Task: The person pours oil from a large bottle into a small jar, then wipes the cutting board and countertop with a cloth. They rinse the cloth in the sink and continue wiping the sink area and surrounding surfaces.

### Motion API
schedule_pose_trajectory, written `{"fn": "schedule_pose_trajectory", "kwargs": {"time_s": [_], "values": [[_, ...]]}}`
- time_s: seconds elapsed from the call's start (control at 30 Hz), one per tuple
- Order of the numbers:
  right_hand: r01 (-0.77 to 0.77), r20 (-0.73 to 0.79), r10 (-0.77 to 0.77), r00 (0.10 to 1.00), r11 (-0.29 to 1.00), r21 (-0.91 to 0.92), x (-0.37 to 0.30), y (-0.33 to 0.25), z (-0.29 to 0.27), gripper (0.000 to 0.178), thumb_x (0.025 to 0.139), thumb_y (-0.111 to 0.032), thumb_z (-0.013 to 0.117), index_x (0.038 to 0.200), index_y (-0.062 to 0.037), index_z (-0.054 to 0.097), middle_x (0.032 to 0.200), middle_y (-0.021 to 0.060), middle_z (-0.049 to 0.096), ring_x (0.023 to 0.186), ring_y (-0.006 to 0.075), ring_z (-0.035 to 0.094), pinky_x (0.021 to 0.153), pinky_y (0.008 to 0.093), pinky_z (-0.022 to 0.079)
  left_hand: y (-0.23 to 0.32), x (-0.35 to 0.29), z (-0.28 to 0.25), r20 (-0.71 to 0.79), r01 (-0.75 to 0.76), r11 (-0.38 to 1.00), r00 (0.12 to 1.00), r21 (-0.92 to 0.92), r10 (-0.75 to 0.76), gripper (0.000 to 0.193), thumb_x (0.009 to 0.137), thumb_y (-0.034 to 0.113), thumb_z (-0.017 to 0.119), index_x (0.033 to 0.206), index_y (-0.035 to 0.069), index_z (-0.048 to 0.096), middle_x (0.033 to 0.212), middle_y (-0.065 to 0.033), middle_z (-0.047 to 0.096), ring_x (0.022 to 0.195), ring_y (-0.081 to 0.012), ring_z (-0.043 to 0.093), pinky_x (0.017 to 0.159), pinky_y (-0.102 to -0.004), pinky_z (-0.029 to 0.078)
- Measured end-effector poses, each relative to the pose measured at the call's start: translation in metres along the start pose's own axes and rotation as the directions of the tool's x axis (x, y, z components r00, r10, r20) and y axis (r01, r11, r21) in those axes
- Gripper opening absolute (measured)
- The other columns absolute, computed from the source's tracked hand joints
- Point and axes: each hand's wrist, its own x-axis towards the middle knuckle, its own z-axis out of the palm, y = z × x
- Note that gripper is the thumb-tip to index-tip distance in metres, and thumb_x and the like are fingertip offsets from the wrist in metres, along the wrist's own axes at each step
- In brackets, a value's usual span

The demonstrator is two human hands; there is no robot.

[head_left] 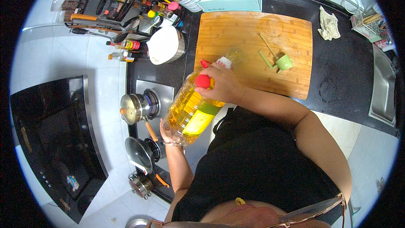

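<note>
Bottle (187,107), clear ribbed plastic, tilted over wooden board (228,29); right hand (222,83) grips top, left hand (166,134) cups base.

Bare wood stretches across the far left of the cutting board (219,27), but here's the tilted oil bottle (180,110) barring the near-left corner, its mouth crowding a small clear bowl (237,54)! Over right, the green cup (284,62) sits mid-path; beyond, open black counter (339,80) runs to the sink (383,86). Left, a wooden saucepan handle (151,131) juts close to the left hand (165,133).
</note>
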Motion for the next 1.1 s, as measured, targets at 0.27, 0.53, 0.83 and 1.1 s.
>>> {"fn": "schedule_pose_trajectory", "kwargs": {"time_s": [0.27, 0.53, 0.83, 1.1], "values": [[0.049, -0.050, -0.049, 0.998, 0.999, 0.000, 0.000, 0.000, 0.002, 0.040, 0.064, -0.030, 0.076, 0.090, -0.0065, 0.057, 0.085, 0.0135, 0.056, 0.077, 0.0316, 0.057, 0.066, 0.0392, 0.047, -0.003, -0.006, 0.006, 0.002, -0.011, 1.000, 1.000, -0.030, 0.011, 0.055, 0.090, 0.043, 0.037, 0.128, 0.003, 0.044, 0.128, -0.0182, 0.048, 0.115, -0.0368, 0.048, 0.097, -0.0525, 0.038], [0.065, -0.061, -0.066, 0.996, 0.998, -0.014, 0.002, 0.003, 0.005, 0.041, 0.063, -0.030, 0.077, 0.090, -0.0068, 0.057, 0.081, 0.0126, 0.056, 0.075, 0.0311, 0.057, 0.065, 0.0396, 0.047, -0.004, -0.005, 0.000, -0.010, -0.025, 1.000, 1.000, -0.012, 0.025, 0.056, 0.090, 0.043, 0.034, 0.129, 0.004, 0.043, 0.129, -0.0169, 0.047, 0.116, -0.0363, 0.047, 0.098, -0.0519, 0.037], [0.053, -0.065, -0.055, 0.996, 0.998, -0.027, 0.002, 0.004, 0.005, 0.039, 0.064, -0.031, 0.077, 0.088, -0.0068, 0.058, 0.080, 0.0123, 0.057, 0.075, 0.0304, 0.057, 0.065, 0.0389, 0.047, -0.003, 0.000, -0.007, -0.032, -0.035, 0.999, 0.999, 0.006, 0.035, 0.056, 0.089, 0.043, 0.036, 0.127, 0.003, 0.045, 0.126, -0.0174, 0.050, 0.113, -0.0365, 0.050, 0.097, -0.0512, 0.038], [0.046, -0.079, -0.047, 0.996, 0.999, -0.022, 0.002, 0.009, 0.008, 0.037, 0.064, -0.030, 0.076, 0.087, -0.0072, 0.058, 0.079, 0.0120, 0.057, 0.075, 0.0301, 0.057, 0.065, 0.0388, 0.047, -0.003, 0.001, -0.007, -0.068, -0.035, 0.999, 0.997, 0.023, 0.037, 0.058, 0.088, 0.047, 0.036, 0.123, 0.003, 0.049, 0.123, -0.0160, 0.052, 0.112, -0.0348, 0.049, 0.096, -0.0492, 0.038]]}}
